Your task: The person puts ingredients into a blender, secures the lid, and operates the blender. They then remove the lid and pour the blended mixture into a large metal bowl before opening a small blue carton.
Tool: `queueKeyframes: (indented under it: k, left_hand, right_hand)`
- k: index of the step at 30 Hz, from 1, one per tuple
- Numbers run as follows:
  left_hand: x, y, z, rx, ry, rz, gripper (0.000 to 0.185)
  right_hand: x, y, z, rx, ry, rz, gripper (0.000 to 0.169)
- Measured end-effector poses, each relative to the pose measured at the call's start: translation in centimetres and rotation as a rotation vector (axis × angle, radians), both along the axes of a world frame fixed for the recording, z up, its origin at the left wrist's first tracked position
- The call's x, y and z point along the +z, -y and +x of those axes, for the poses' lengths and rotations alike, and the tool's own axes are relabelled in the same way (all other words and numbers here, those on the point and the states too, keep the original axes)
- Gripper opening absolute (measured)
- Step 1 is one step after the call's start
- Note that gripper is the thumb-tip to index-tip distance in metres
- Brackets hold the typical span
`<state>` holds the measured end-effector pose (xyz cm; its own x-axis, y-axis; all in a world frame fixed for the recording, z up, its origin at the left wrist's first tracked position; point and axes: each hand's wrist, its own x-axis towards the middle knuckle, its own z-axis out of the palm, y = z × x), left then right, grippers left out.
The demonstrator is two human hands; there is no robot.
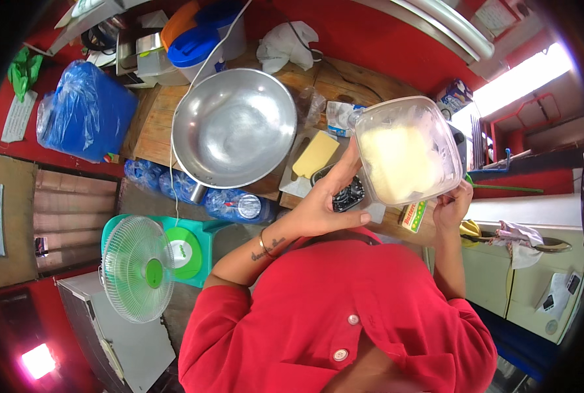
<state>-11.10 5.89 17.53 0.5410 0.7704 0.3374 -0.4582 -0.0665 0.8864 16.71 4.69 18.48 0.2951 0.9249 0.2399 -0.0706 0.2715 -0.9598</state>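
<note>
A clear plastic container (409, 150) with pale yellow contents is raised above the wooden table, held between both hands. My left hand (338, 196) supports its left side, thumb and fingers spread apart. At its lower right corner, my right hand (454, 201) grips the edge. Behind my left hand lie a yellow block (316, 154) on a light board and a black tray (348, 194), partly hidden. A butter box (414, 215) rests below the container. To the left, a large metal pan (235, 127) stands with its handle pointing towards me.
Blue-lidded tubs (193, 49), a white plastic bag (284, 46) and an opened packet (340, 118) are on the wooden table (156, 125). A white cord (173, 167) runs past the pan's left rim. Water bottles (238, 205) and a fan (139, 270) stand at the lower left.
</note>
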Motion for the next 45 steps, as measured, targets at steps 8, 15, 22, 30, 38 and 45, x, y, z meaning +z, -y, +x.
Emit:
queueKeyframes:
  k: [8, 15, 22, 30, 38, 45]
  left_hand:
    - [-1.3, -0.6, -5.2, 0.095, 0.004, -0.004, 0.104]
    - [-3.2, 0.2, -10.3, 0.266, -0.116, -0.042, 0.09]
    - [-10.1, 6.1, -15.5, 0.459, -0.263, -0.269, 0.06]
    - [-17.4, 12.4, -16.6, 0.757, -0.386, -0.421, 0.045]
    - [-22.2, 13.5, -16.9, 0.872, -0.479, -0.526, 0.041]
    - [-25.1, 14.0, -18.9, 0.991, -0.675, -0.514, 0.039]
  right_hand:
    - [0.5, -5.9, -2.1, 0.049, -0.021, -0.062, 0.016]
    - [0.7, -10.2, -7.3, 0.081, 0.042, -0.094, 0.019]
    - [0.1, -13.5, -11.0, 0.214, 0.222, -0.108, 0.023]
    - [-1.1, -16.4, -12.8, 0.322, 0.358, -0.178, 0.029]
    - [-2.0, -18.4, -14.2, 0.349, 0.447, -0.209, 0.025]
    - [-2.7, -19.7, -15.0, 0.364, 0.546, -0.239, 0.023]
